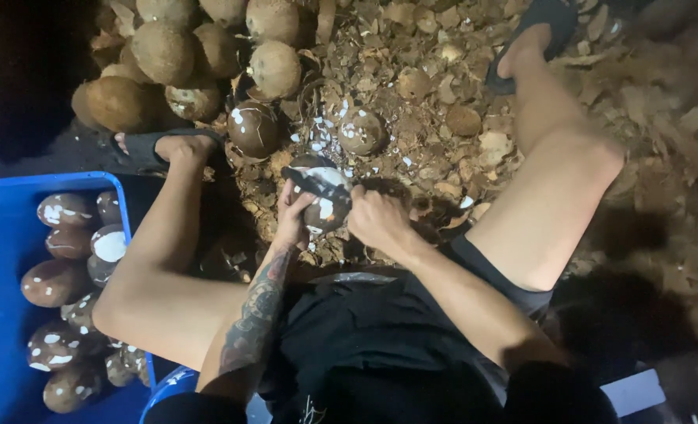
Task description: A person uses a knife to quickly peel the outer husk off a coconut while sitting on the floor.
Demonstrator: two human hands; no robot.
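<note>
**Two hands on one coconut**

On the far left sits a blue tub, and it holds brown peeled coconuts with white patches on them. Just past it the person's bent leg comes down to a foot in a black sandal. Behind that foot is a heap of hairy whole coconuts.

In the middle, the left hand — the arm has tattoos — curls around the side of a partly peeled coconut, fingers pressed on it. The coconut is held low between the knees, just above the ground. A dark blade lies across its top. The right hand is closed tight right beside the coconut; I cannot tell just what it grips.

Broken shell bits cover the ground — brown chips with white flecks. On the right the other leg stretches out to a second sandal.
</note>
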